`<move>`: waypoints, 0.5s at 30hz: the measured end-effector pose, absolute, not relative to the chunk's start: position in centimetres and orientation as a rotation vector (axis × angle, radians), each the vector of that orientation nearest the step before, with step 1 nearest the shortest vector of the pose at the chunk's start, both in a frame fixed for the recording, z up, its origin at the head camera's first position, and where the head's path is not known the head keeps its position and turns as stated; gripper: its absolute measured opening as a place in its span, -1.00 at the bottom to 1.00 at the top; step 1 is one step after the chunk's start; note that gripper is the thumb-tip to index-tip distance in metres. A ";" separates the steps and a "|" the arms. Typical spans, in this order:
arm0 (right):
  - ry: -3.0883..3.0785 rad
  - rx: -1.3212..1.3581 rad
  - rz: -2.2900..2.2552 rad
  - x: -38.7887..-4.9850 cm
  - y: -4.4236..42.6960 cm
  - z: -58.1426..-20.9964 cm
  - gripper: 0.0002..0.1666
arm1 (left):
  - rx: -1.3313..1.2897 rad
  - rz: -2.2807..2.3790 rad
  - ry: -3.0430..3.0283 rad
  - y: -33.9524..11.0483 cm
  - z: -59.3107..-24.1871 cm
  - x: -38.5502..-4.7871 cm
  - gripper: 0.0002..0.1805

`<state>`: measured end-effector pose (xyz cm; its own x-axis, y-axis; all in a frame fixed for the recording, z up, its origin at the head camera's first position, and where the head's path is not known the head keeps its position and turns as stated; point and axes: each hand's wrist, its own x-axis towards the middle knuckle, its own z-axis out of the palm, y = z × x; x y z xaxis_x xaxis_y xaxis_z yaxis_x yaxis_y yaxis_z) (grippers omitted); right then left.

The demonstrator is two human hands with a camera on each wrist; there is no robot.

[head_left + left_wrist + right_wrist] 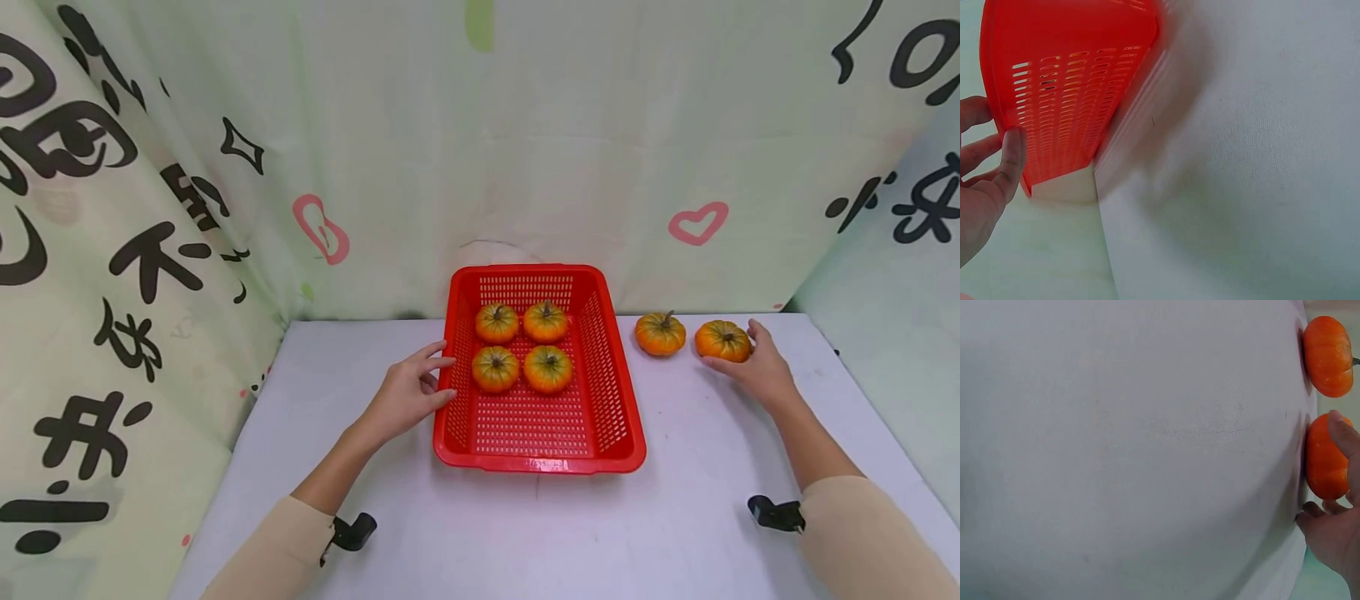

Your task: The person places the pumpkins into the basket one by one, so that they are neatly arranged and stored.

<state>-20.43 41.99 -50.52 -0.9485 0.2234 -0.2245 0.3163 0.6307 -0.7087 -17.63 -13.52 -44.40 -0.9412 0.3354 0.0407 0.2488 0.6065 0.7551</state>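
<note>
A red plastic basket (618,408) with slotted walls holds several small orange pumpkins (547,369) set in two rows. My left hand (408,392) is at its left rim; in the left wrist view the thumb (1013,150) lies against the outer wall and the other fingertips go behind the rim. To the right of the basket, my right hand (765,371) holds a small pumpkin (722,340) between thumb and fingers. Another pumpkin (660,333) sits just left of that one, also seen in the right wrist view (1329,357).
A white-covered table (540,533) lies under everything. Behind it hangs a pale curtain (570,192) with pink hearts and black lettering, and its left side (172,358) borders the table. Dark wrist-worn devices (776,512) stick out from both sleeves.
</note>
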 end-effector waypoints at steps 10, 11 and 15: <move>2.752 0.447 -1.124 -20.6 41.9 -50.4 0.36 | 0.506 1.260 2.728 -13.5 -44.5 -17.7 -0.45; 2.756 0.445 -1.114 -20.6 41.9 -50.3 0.35 | 0.514 1.258 2.731 -13.5 -44.6 -17.7 -0.45; 2.775 0.430 -1.070 -20.5 41.9 -50.1 0.31 | 0.526 1.256 2.737 -13.5 -44.8 -17.8 -0.46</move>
